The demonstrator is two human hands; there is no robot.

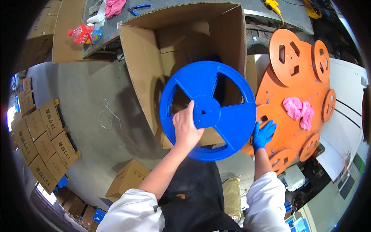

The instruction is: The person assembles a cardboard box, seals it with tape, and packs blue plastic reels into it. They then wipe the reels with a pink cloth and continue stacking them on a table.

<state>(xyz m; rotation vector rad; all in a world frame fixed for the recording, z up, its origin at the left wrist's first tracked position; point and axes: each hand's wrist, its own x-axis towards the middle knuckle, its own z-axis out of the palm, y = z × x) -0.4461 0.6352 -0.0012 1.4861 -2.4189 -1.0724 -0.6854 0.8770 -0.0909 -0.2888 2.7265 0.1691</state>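
Note:
A large blue plastic reel (236, 121) with cut-out windows is held tilted over the open cardboard box (142, 58). My bare left hand (186, 127) grips it beside the hub, thumb stretched up along the centre; the other fingers curl in and are partly hidden. My right hand (264, 134), in a blue glove, has its fingers spread just off the reel's right rim. It lies over a slotted orange disc (266, 112) at the near edge of the big orange round plate (276, 92). Dark round shapes show inside the box through the reel's windows.
Pink cloths (299, 110) lie on the orange plate, with more slotted discs around its edge. Behind the box runs a grey workbench (177, 3) with a red-labelled bottle (85, 34) and blue-handled pliers (137, 7). Stacked cartons (45, 143) stand left; a small carton (127, 179) sits nearer.

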